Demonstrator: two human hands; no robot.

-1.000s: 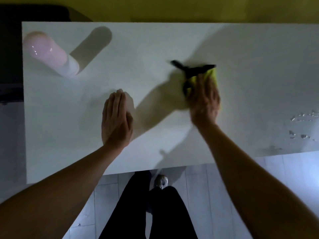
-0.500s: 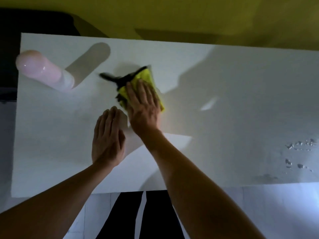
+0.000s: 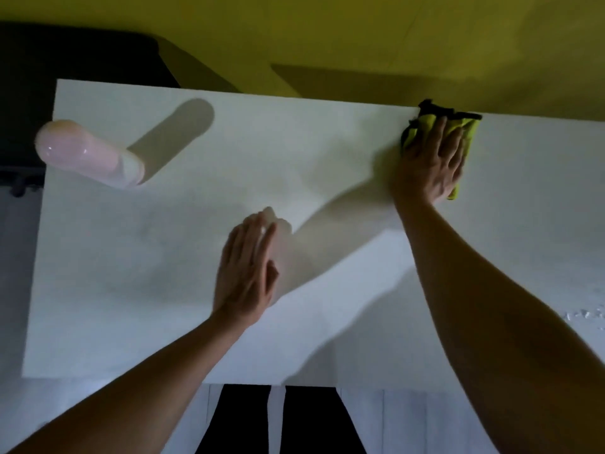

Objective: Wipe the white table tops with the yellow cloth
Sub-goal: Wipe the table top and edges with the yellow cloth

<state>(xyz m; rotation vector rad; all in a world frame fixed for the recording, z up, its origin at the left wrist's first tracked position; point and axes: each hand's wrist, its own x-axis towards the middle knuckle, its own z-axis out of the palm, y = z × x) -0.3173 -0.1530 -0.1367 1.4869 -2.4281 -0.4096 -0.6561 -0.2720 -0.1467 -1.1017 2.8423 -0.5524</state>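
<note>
A white table top (image 3: 170, 290) fills most of the view. At its far edge, right of centre, lies the yellow cloth (image 3: 466, 129) with a black border. My right hand (image 3: 430, 165) presses flat on the cloth with straight, spread fingers. My left hand (image 3: 245, 273) rests flat on the bare table near the middle, fingers straight and together, holding nothing.
A pale pink bottle (image 3: 88, 154) stands on the table's far left corner. A yellow wall (image 3: 360, 37) runs behind the table. A dark object (image 3: 75, 57) sits beyond the left corner. Small white flecks (image 3: 586, 314) mark the table at the right. My legs show below the near edge.
My right hand has swept the cloth from the left-centre of the table, near my left hand, rightward and out to the far edge. My left hand stays flat on the table.
</note>
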